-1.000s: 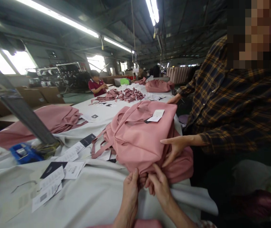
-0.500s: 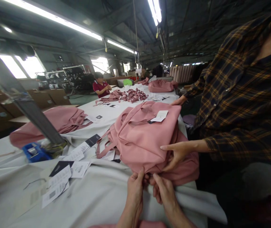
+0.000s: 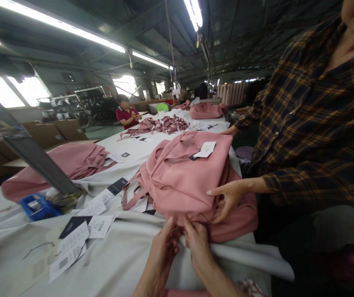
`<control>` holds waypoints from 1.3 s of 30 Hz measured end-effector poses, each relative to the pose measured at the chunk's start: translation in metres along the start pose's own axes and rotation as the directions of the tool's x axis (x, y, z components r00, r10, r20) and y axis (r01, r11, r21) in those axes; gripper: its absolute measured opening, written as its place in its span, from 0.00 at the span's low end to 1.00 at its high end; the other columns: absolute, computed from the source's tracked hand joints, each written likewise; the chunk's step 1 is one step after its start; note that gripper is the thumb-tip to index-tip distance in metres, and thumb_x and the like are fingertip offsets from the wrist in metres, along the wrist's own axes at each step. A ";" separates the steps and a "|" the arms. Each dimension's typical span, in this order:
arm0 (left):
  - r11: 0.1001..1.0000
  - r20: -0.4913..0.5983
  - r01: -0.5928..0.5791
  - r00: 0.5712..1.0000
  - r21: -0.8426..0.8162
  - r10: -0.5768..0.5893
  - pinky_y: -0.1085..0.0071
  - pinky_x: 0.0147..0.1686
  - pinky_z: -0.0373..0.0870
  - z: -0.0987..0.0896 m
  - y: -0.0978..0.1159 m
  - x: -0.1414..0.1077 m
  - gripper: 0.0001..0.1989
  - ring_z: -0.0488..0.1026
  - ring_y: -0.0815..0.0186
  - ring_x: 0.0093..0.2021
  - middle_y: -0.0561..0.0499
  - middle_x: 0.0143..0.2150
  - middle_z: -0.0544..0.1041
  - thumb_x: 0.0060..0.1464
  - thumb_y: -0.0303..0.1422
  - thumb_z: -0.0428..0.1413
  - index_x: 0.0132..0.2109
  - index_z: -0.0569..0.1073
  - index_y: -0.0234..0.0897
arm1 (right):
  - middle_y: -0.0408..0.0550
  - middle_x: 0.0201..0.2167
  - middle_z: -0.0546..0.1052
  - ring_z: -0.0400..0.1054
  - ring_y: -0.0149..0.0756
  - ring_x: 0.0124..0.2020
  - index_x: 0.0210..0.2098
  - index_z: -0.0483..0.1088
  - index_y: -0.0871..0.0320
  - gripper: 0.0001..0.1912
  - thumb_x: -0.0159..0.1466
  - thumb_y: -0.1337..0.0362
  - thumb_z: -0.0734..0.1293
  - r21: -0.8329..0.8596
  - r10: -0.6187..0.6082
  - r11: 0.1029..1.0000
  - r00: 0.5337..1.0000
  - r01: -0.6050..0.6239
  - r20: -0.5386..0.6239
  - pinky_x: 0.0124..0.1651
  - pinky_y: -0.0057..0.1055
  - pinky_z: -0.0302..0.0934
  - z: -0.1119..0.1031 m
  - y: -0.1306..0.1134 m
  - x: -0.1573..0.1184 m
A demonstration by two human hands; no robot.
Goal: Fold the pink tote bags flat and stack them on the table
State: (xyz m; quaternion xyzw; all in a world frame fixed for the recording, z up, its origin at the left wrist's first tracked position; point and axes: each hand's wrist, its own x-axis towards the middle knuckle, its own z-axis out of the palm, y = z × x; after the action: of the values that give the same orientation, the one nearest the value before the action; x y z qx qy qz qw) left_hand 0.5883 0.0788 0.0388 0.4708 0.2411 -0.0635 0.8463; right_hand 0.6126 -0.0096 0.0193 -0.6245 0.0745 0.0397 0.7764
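A pink backpack (image 3: 186, 185) lies on the pale cloth-covered table, with straps to its left and a white hang tag (image 3: 206, 149) on top. My left hand (image 3: 163, 243) is at the near edge of the bag, its fingertips pinching the pink fabric. Close beside it, my right hand (image 3: 197, 239) pinches the same edge between thumb and fingers. What lies between my fingertips is partly hidden. Another person's hand (image 3: 231, 198) rests on the bag's right side, and that person's other hand (image 3: 231, 130) touches its far corner.
Printed tags (image 3: 71, 245) are scattered left of the bag. A blue tape dispenser (image 3: 39, 206) stands by a slanted metal post (image 3: 40, 159). Another pink bag (image 3: 59, 167) lies behind it. Farther back are a heap of pink straps (image 3: 170, 123) and a seated person (image 3: 126, 113).
Both my hands have shifted left along the bag's near edge, and the left hand's fingers have straightened somewhat. The view has turned slightly. The other person's hands stay on the bag.
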 end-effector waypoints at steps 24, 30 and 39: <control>0.992 0.024 0.046 0.999 -0.116 -0.043 0.72 0.26 0.67 -0.024 -0.035 0.044 0.17 0.78 0.60 0.31 0.44 0.32 0.80 0.42 0.38 0.69 0.33 0.70 0.35 | 0.33 0.10 0.63 0.49 0.26 0.09 0.50 0.62 0.64 0.30 0.49 0.57 0.58 -0.094 0.037 0.996 0.938 -0.004 0.345 0.12 0.21 0.42 -0.031 0.018 -0.002; 0.994 -0.053 0.068 0.996 -0.091 -0.073 0.73 0.28 0.67 -0.025 -0.028 0.039 0.14 0.78 0.59 0.37 0.46 0.33 0.80 0.45 0.37 0.67 0.34 0.72 0.36 | 0.45 0.21 0.71 0.66 0.36 0.23 0.59 0.63 0.61 0.33 0.54 0.61 0.62 -0.441 -0.188 0.831 0.917 0.340 0.353 0.31 0.31 0.65 -0.039 0.034 0.000; 0.990 -0.136 -0.104 0.986 -0.094 0.091 0.75 0.31 0.65 -0.003 0.032 0.000 0.23 0.74 0.68 0.34 0.47 0.40 0.79 0.43 0.48 0.66 0.40 0.74 0.36 | 0.50 0.28 0.77 0.71 0.41 0.31 0.58 0.67 0.55 0.25 0.63 0.56 0.60 -0.386 -0.364 0.745 0.816 0.544 0.448 0.38 0.32 0.67 -0.048 -0.014 -0.026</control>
State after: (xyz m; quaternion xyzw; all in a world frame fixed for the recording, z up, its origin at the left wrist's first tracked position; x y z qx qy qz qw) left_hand 0.5979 0.0988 0.0617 0.4418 0.2760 0.0217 0.8533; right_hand 0.5861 -0.0587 0.0269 -0.7844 -0.2322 -0.0273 0.5745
